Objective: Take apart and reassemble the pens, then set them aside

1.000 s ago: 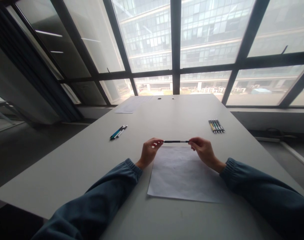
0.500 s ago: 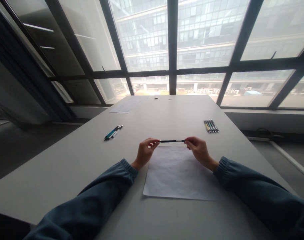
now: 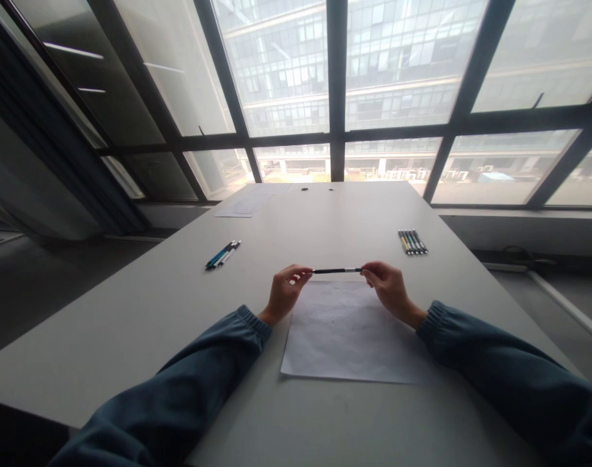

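A slim black pen (image 3: 332, 271) with a light band near its right end is stretched level between my two hands. My left hand (image 3: 286, 290) pinches its left end between thumb and fingers. At the other end, the fingertips of my right hand (image 3: 388, 288) are closed on the pen. Just below it, a white sheet of paper (image 3: 349, 337) lies on the table, partly covered by my right wrist and sleeve.
On the left of the white table (image 3: 130, 324) lies a loose bunch of pens (image 3: 222, 255). Several pens (image 3: 412, 242) sit side by side in a row on the right. More paper (image 3: 242, 204) lies at the far left, near the windows (image 3: 290, 71).
Both hands keep hold of the pen in nearly the same position. The whole view has shifted very slightly.
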`<state>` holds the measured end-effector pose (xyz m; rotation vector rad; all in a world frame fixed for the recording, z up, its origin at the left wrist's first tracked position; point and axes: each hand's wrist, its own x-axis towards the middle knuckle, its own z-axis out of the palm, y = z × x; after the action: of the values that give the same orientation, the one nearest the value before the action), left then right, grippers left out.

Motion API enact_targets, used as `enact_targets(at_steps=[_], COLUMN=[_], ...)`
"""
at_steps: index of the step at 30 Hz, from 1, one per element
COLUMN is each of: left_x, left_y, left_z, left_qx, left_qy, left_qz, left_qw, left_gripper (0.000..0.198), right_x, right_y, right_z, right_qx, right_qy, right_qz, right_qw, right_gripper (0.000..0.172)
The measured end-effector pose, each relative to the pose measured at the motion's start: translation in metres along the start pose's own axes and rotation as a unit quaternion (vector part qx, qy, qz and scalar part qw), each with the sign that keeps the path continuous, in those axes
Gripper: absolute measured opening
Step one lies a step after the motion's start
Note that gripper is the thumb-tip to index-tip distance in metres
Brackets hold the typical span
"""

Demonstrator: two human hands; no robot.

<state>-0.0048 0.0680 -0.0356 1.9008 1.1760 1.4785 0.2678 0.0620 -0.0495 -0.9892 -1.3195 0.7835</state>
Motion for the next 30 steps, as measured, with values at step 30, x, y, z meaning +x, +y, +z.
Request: enact_targets(at_steps=[30], left_x=[-0.0008], left_y=[0.0], left_z=[-0.0004], left_qx=[0.004], left_qy=[-0.001], left_qz=[-0.007], left_qw=[1.0], left_gripper=[0.021], right_x=[-0.0008], right_y=[0.0017], right_z=[-0.0014], right_qx=[-0.022], right_qy=[-0.017], right_qz=[-0.01], right_qw=[1.0], right_gripper=[0.026])
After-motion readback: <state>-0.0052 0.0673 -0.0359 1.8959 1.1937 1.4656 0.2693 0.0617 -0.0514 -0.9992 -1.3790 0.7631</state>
